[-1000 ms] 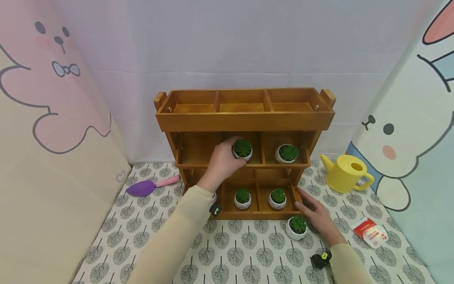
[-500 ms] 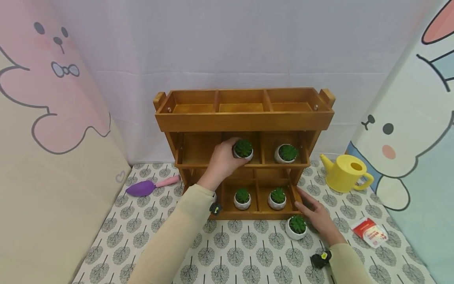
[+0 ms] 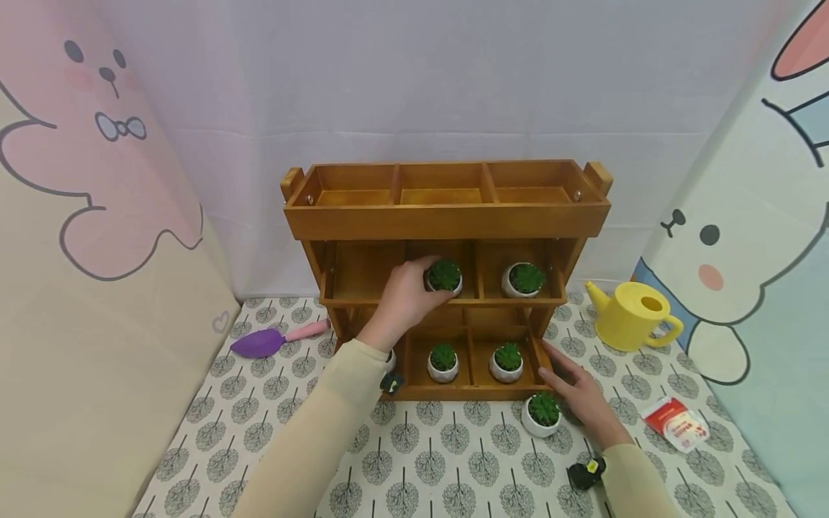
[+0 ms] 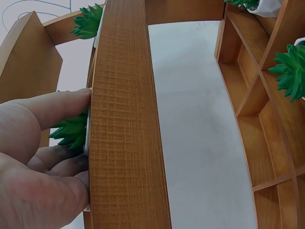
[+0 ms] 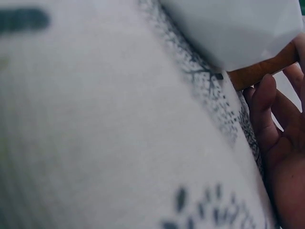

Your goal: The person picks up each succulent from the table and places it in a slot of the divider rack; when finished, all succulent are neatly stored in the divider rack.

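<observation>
My left hand (image 3: 403, 293) holds a small potted succulent (image 3: 444, 276) in a white pot, in the middle compartment of the wooden shelf's middle tier. In the left wrist view, the shelf's front board (image 4: 126, 114) hides most of that pot; thumb and fingers lie around it, with green leaves (image 4: 71, 131) between them. My right hand (image 3: 578, 392) grips the lower right end of the wooden shelf (image 3: 447, 223), thumb near the front corner. Just before that corner, another potted succulent (image 3: 541, 415) stands on the cloth. The right wrist view shows its white pot (image 5: 243, 28) close up.
One succulent (image 3: 524, 279) sits in the middle tier's right compartment. Bottom-tier succulents (image 3: 443, 362) are partly hidden by the left arm. A purple trowel (image 3: 259, 344) lies left; a yellow watering can (image 3: 631, 316) and a red-white packet (image 3: 676, 424) are right.
The left hand and the succulent it holds have come down slightly into the middle compartment. The right hand stays at the shelf's end.
</observation>
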Demonstrator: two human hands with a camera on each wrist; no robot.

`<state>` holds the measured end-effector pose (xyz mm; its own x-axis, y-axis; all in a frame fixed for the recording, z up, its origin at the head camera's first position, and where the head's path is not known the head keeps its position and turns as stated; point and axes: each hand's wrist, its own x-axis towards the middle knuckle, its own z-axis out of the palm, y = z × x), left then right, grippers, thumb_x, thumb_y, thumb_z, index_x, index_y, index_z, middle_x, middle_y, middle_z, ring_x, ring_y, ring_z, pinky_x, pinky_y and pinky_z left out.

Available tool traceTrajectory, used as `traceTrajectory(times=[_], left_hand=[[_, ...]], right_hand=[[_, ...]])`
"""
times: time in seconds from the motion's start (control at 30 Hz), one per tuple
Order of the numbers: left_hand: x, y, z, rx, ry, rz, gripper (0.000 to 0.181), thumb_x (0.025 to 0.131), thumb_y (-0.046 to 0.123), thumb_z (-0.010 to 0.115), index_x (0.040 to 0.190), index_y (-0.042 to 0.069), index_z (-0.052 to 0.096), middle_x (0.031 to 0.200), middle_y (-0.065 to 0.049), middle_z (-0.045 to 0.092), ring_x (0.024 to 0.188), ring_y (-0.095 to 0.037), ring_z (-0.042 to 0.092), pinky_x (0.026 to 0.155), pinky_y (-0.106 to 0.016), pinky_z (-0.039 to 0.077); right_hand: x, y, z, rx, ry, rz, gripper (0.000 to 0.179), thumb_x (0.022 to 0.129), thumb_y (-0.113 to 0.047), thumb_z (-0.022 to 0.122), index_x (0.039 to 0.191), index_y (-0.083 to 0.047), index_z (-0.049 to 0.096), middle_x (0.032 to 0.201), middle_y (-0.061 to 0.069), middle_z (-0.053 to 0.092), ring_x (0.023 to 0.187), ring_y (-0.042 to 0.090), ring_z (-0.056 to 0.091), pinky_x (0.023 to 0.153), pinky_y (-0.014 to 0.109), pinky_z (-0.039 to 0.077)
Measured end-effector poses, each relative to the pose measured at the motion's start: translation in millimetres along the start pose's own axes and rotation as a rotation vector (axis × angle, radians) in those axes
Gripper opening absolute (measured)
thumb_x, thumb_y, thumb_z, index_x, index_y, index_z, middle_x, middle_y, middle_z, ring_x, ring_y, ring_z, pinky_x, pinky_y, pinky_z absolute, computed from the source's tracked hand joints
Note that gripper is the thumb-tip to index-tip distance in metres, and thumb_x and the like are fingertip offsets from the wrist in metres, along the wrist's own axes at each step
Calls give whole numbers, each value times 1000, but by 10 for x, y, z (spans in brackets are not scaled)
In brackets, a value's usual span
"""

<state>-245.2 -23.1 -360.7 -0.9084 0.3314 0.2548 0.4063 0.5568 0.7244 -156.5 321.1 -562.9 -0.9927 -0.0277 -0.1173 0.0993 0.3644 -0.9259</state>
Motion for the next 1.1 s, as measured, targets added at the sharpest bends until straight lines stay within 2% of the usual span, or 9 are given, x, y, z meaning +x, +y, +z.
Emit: traceTrajectory(times=[0.3, 0.63, 0.83, 1.1], left_hand=[[-38, -14, -7, -3, 2, 2, 60, 88, 14, 84, 143, 4, 61, 128, -12, 70, 111, -26, 68, 93, -41, 58], [-122, -17, -56, -36, 23, 34, 71, 87, 14, 85, 150, 5, 54, 140, -12, 62, 124, -27, 60, 103, -46, 52], [-263, -17, -99, -94, 52, 74, 75, 86, 11, 86, 152, 3, 51, 145, -13, 59, 130, -28, 58, 107, -43, 50], [-560, -26, -47, -168, 124, 103, 74, 87, 5, 84, 152, 3, 49, 148, -13, 55, 133, -29, 56, 112, -38, 45]], right_hand=[[4, -18, 15, 7, -5, 16, 70, 104, -49, 62, 165, -35, 32, 172, 3, 21, 157, 38, 13, 121, 67, 11], [-1, -7, 7, 9, -9, 6, 69, 104, -48, 62, 165, -37, 31, 172, 3, 22, 157, 38, 15, 121, 66, 15], [0, -32, -5, 1, 3, 24, 68, 104, -48, 62, 165, -38, 31, 172, 3, 21, 157, 38, 14, 122, 66, 14], [-4, -45, 5, 3, 1, 18, 69, 105, -46, 62, 165, -35, 31, 172, 4, 22, 157, 38, 15, 122, 64, 15]])
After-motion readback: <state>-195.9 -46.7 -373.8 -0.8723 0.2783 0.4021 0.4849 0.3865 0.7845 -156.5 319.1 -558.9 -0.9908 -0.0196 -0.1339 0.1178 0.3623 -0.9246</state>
